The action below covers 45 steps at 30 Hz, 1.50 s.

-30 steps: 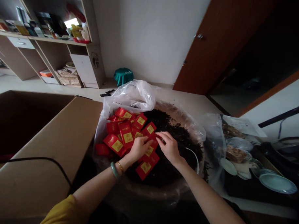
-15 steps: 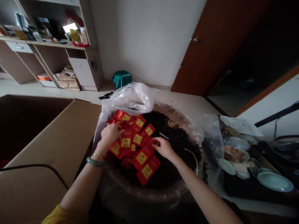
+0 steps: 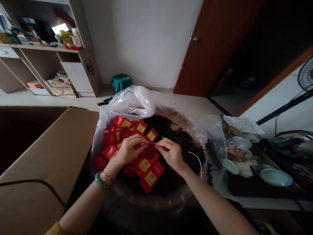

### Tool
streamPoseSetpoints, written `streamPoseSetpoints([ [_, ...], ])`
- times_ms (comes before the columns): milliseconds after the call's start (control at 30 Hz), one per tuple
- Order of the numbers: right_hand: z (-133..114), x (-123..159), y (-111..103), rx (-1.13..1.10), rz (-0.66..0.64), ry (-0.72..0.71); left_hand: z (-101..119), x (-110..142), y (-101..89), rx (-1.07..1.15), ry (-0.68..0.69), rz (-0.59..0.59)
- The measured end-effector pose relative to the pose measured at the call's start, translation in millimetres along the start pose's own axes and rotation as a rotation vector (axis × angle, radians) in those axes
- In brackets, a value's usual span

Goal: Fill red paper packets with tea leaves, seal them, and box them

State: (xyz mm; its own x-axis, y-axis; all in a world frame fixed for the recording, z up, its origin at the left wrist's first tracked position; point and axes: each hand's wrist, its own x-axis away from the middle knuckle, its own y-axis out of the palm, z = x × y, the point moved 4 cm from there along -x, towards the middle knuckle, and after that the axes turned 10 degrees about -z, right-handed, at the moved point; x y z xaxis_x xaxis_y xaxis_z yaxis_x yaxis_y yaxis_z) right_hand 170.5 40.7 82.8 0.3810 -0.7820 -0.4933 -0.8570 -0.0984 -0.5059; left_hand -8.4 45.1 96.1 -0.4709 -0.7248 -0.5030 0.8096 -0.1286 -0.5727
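My left hand (image 3: 131, 149), with a gold bracelet and a green bangle at its wrist, pinches one side of a small red packet (image 3: 151, 144). Facing it, my right hand (image 3: 171, 153) grips the packet's other side between thumb and fingers. The packet is seen nearly edge-on, and the fingers partly cover it. Around and below lie several more red packets (image 3: 151, 177) with gold square labels. They rest on dark, loose dried leaves (image 3: 166, 126) in a wide round container lined with a clear plastic bag (image 3: 140, 99).
A large open cardboard box (image 3: 47, 154) stands at the left. A white cord (image 3: 199, 163) lies over the leaves. To the right are clear tubs, a pale lid (image 3: 276, 177) and a fan (image 3: 312, 73). A green-covered stool (image 3: 121, 82) sits by the wall.
My left hand has moved right, from the pile to meet my right hand. A red packet is now held between both hands. The view has turned slightly right.
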Motion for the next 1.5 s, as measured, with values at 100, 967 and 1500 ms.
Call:
streamPoseSetpoints([
  [100,-0.9,0.9,0.3,0.013,-0.02,-0.017,0.9,1.2,1.5,0.009,0.016,-0.003],
  [967,7.7,2.5,5.9,0.025,0.084,-0.03,-13.3,4.5,11.3,-0.04,0.008,0.222],
  [1500,34.5,1.8,15.7,-0.078,-0.243,0.374,-52.3,6.0,-8.8,-0.013,-0.423,0.268],
])
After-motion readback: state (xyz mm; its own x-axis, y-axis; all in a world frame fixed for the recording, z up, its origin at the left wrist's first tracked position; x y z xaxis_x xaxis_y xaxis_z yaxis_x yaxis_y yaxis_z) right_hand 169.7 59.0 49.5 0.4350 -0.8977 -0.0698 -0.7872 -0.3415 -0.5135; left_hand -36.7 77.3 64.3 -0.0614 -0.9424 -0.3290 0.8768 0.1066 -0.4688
